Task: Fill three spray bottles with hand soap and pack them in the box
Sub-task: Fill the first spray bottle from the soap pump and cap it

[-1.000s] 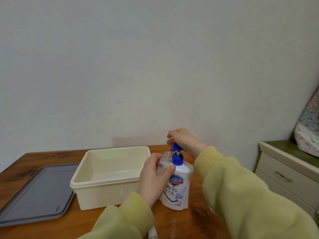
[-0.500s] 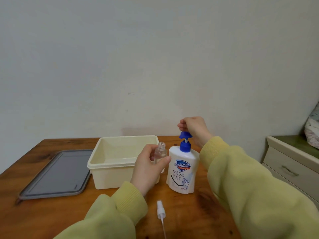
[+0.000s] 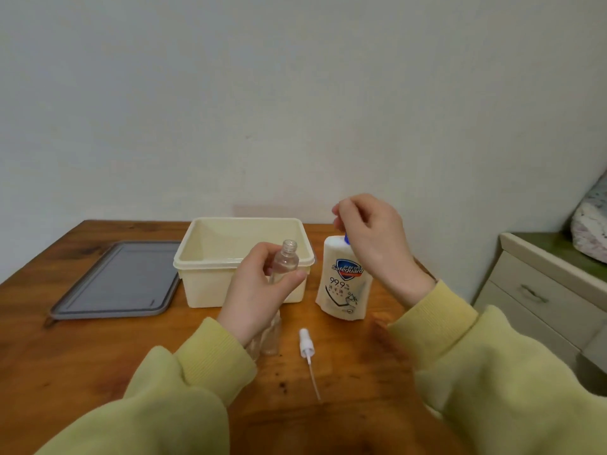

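Note:
My left hand (image 3: pixel 259 290) grips a small clear spray bottle (image 3: pixel 286 261), upright, with its neck open and no cap. It is held in front of the cream box (image 3: pixel 210 262), which looks empty inside. To the right stands the white hand soap bottle (image 3: pixel 345 284). My right hand (image 3: pixel 371 244) curls over its blue pump (image 3: pixel 346 238) and hides most of it. A white spray head (image 3: pixel 306 347) with its thin tube lies on the wooden table (image 3: pixel 98 349) in front. More clear bottles (image 3: pixel 270 338) stand partly hidden under my left wrist.
A grey lid (image 3: pixel 121 280) lies flat to the left of the box. A pale cabinet with drawers (image 3: pixel 542 290) stands right of the table, with bedding (image 3: pixel 591 231) on top. A plain wall rises right behind the table.
My left hand has drawn the open bottle left, away from the pump nozzle. My view has tilted down, so the spray head and the bottles by my wrist now show.

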Tool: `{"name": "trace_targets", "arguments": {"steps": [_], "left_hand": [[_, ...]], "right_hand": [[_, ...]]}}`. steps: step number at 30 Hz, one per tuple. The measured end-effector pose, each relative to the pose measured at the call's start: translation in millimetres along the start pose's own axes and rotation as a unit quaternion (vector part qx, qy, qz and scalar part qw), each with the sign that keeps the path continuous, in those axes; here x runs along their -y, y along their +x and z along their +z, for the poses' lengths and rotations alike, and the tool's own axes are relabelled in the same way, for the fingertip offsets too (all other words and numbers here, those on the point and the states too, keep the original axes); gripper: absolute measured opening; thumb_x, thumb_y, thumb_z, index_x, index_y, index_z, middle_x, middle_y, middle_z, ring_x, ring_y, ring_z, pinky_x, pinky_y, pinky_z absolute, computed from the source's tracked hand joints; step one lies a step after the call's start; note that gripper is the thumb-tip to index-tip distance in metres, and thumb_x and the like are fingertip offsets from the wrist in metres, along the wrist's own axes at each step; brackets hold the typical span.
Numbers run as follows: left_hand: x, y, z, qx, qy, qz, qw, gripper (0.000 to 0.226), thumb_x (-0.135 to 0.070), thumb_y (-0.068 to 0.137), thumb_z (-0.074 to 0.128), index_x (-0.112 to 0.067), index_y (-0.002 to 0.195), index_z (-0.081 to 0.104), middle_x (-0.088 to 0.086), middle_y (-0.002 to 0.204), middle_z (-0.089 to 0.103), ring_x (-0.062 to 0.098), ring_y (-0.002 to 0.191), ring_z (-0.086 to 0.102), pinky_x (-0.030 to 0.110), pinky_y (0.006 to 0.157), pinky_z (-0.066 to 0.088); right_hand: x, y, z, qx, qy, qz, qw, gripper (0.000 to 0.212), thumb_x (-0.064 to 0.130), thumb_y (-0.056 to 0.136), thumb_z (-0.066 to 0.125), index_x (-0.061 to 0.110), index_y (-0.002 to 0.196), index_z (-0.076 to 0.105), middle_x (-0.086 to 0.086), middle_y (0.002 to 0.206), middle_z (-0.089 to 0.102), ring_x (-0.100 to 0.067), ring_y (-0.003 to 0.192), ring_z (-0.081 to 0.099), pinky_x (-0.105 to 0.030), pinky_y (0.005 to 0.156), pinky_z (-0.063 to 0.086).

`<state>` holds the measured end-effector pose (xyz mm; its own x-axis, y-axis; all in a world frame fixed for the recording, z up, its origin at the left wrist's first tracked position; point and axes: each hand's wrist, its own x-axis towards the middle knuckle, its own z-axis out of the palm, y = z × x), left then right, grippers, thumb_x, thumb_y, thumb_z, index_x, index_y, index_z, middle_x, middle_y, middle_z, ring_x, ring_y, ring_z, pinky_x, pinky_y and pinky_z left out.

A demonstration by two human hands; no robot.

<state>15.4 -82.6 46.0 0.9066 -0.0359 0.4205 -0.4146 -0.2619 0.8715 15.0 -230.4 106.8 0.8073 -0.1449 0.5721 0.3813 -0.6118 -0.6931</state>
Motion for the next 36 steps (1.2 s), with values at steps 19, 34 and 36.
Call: {"name": "trace_targets", "arguments": {"steps": [19,34,36], "left_hand": [[21,-24,-15,-0.004,0.029,-0.037,0.999,0.03,-0.017,0.075,0.071,-0.016,0.101,0.056,-0.005,0.091,0.06,0.009,0.084,0.054,0.014,0.073,0.042],[23,-28,-12,0.008,0.028,-0.05,0.998,0.03,-0.017,0.076,0.07,-0.014,0.103,0.057,-0.01,0.088,0.058,0.0,0.08,0.052,0.013,0.072,0.042],[24,-28,-13,0.008,0.027,-0.051,0.998,0.03,-0.017,0.075,0.071,-0.015,0.102,0.056,-0.01,0.088,0.058,0.001,0.081,0.052,0.014,0.072,0.043]], "right_hand": [[-65,-38,65,0.476,-0.252,0.233,0.81,0.035,0.033,0.088,0.059,0.01,0.064,0.05,-0.006,0.053,0.055,-0.015,0.041,0.051,-0.025,0.05,0.049],[-81,-40,74,0.465,-0.222,0.268,0.814,0.029,0.027,0.088,0.056,0.009,0.066,0.052,-0.006,0.063,0.06,-0.014,0.047,0.054,-0.022,0.053,0.05],[-81,-40,74,0.465,-0.218,0.273,0.813,0.028,0.026,0.088,0.056,0.008,0.067,0.052,-0.007,0.063,0.06,-0.013,0.047,0.054,-0.021,0.051,0.05]]}}
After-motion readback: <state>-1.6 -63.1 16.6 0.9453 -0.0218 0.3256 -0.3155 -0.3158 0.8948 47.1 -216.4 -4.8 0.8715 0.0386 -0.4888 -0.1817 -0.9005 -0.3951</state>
